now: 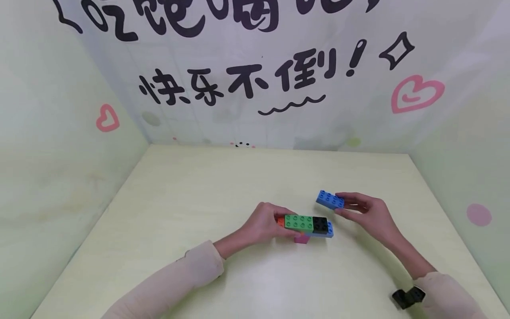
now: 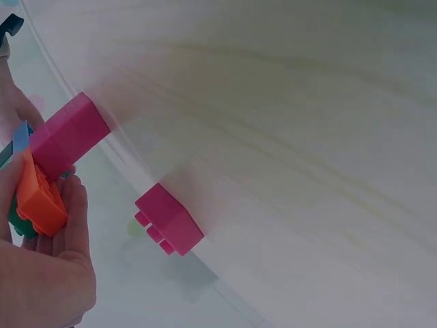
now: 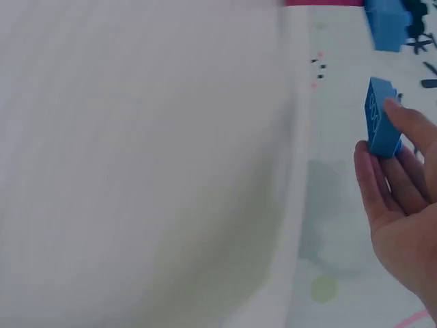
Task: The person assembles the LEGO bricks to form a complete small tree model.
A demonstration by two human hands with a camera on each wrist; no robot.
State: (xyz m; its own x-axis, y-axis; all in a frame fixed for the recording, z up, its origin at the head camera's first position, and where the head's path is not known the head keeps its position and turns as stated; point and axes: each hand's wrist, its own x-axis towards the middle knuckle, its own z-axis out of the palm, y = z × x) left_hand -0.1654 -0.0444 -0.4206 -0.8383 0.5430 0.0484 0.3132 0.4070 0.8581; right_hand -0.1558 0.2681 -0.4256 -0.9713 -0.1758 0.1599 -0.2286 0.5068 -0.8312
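Note:
My left hand (image 1: 263, 223) grips a block assembly by its left end. A green brick (image 1: 298, 223) and a black brick (image 1: 320, 224) form its top. Orange shows at the left end, with light blue below and a pink brick (image 1: 301, 239) underneath. In the left wrist view, an orange brick (image 2: 41, 198) lies against the fingers beside a pink block (image 2: 72, 133). To the right and slightly farther back, my right hand (image 1: 370, 215) pinches a loose blue brick (image 1: 330, 200) between thumb and fingers. That brick (image 3: 382, 117) is apart from the assembly, tilted in the right wrist view.
A separate pink brick (image 2: 171, 220) with studs shows in the left wrist view; the left hand seems to hide it from the head view. A pale tabletop (image 1: 239, 173) meets printed walls at the back and sides. A black device (image 1: 408, 297) sits at the right wrist.

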